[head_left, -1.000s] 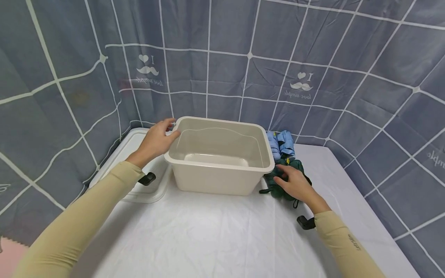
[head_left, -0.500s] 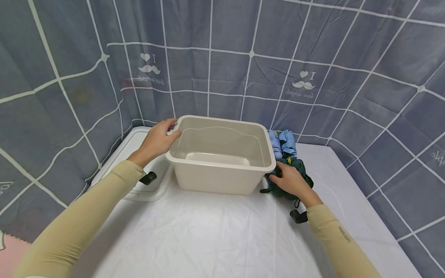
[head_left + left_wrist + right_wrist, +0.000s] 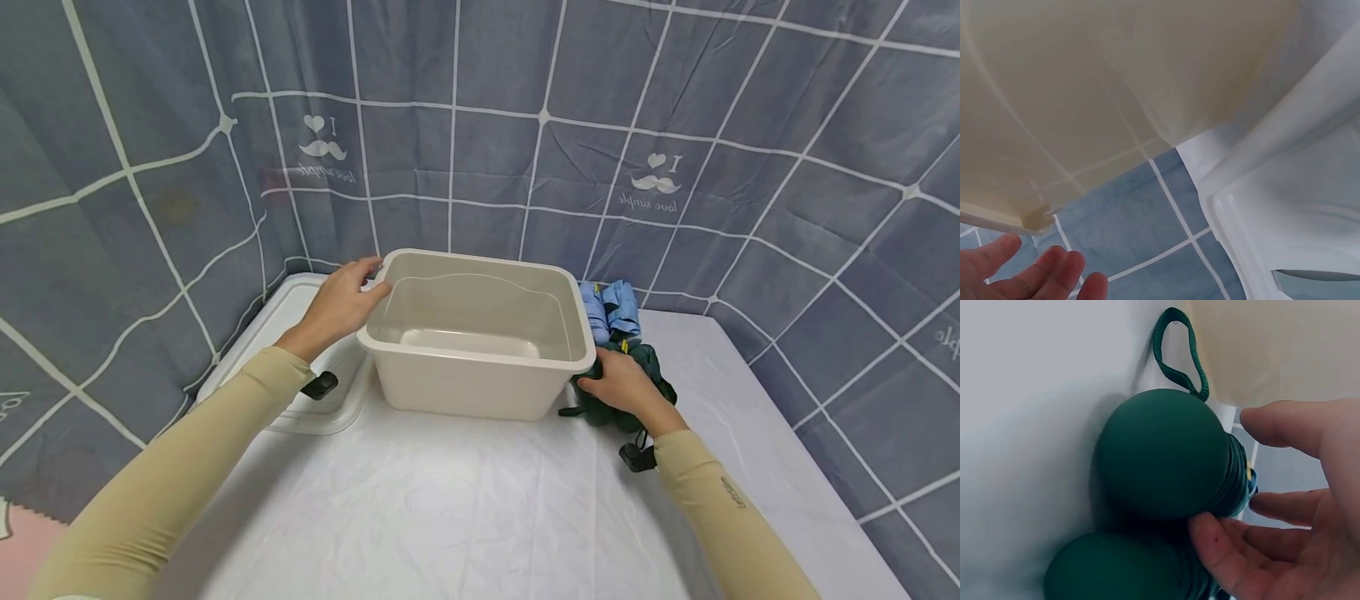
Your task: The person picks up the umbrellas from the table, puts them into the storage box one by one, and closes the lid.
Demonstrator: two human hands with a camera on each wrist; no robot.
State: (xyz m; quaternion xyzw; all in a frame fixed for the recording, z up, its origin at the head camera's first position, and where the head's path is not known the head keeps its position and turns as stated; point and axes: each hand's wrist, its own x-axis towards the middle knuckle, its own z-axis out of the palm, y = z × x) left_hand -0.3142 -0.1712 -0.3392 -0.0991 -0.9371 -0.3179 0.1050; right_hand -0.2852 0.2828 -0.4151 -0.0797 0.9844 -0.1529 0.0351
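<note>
The right wrist view gives us what the head view hides: the round ends of the green umbrellas (image 3: 1163,453), side by side on the table (image 3: 457,492), and a fingertip of the right hand (image 3: 628,385) at the gap between them. We see its thumb well clear and its fingers wide, gripping nothing. The left hand (image 3: 339,304) is at the bin (image 3: 457,387), fingers loosely spread near a rim corner; we cannot tell whether they touch. Only the head view shows us the blue umbrellas (image 3: 621,310) whole. We count one bin, one lid (image 3: 283,308), two green umbrellas and two blue.
</note>
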